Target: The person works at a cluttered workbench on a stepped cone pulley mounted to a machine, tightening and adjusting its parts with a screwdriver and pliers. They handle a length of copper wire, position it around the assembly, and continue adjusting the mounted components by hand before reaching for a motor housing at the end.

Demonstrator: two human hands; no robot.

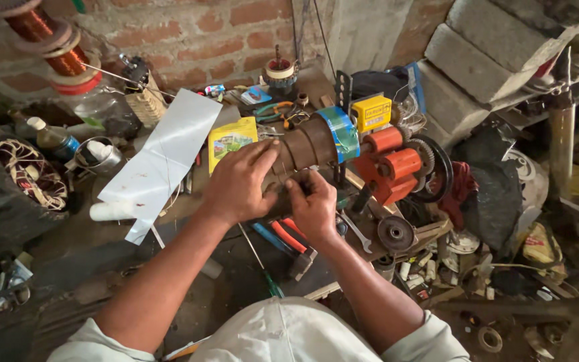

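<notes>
While the brown cylindrical former [303, 151] sat mounted on the orange winding machine [397, 164], it was gripped by both hands [236, 184], close together; no wound wire could be made out.

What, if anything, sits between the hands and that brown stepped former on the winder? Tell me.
Nothing visible does. The left hand rests directly on the brown stepped former, and the right hand touches its lower near edge. The orange winding machine lies beyond it, to the right.
</notes>
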